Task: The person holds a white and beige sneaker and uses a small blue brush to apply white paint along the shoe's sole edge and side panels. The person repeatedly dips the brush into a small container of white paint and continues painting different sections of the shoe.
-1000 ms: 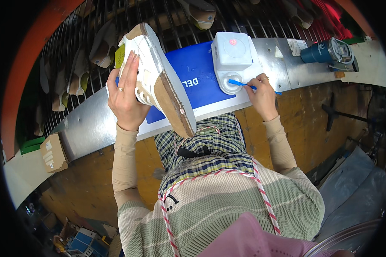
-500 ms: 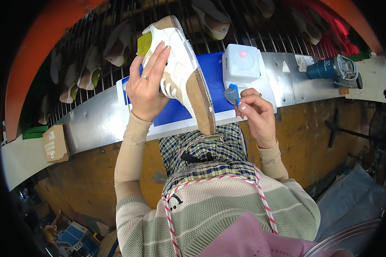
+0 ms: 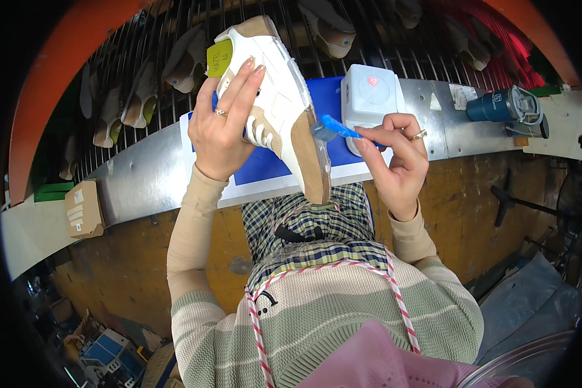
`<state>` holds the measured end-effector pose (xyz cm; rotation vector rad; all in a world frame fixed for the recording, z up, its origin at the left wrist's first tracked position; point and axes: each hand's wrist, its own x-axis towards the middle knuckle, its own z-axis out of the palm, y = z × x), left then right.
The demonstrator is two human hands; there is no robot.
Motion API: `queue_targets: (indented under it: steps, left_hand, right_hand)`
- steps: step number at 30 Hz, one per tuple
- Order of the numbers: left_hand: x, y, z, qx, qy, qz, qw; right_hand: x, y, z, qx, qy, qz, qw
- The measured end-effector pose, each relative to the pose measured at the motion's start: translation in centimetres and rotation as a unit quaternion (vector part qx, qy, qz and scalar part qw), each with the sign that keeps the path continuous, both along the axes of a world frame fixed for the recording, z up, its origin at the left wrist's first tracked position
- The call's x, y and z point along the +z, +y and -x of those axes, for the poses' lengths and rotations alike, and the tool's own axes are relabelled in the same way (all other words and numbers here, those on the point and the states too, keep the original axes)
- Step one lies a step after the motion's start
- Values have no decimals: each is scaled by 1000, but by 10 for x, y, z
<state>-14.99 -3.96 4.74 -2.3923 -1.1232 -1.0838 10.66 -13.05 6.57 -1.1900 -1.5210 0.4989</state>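
My left hand (image 3: 223, 129) grips a white and tan shoe upper (image 3: 288, 107) from its left side, fingers spread over the white side panel. The shoe stands on end with its tan toe down and its bottom edge facing right. A lime-green last (image 3: 219, 58) shows at its opening. In my right hand (image 3: 401, 152), a small blue-handled brush (image 3: 340, 127) is pinched between thumb and fingers. Its greyish head is at the shoe's bottom edge near the toe and appears to touch it. Just behind my right hand stands a white lidded container (image 3: 370, 94).
A blue and white sheet (image 3: 265, 169) covers part of the metal bench (image 3: 139, 187). Beyond runs a roller conveyor (image 3: 252, 9) carrying several shoes (image 3: 139, 97). At right stands a teal tumbler (image 3: 495, 105); at left lies a cardboard box (image 3: 84, 209).
My right hand has brought the brush left from beside the container to the shoe's bottom edge. The shoe has shifted slightly right in my left hand.
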Motion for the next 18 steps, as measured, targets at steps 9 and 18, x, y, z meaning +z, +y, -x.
queue_targets:
  steps: [9, 18]
  left_hand:
    - [4, -11, 1, -12, 18, -7, 1000]
    - [7, -16, 2, -40, 26, -2, 999]
  right_hand:
    - [11, 20, -6, -3, -75, -41, 996]
    - [16, 46, -10, -15, -122, -68, 990]
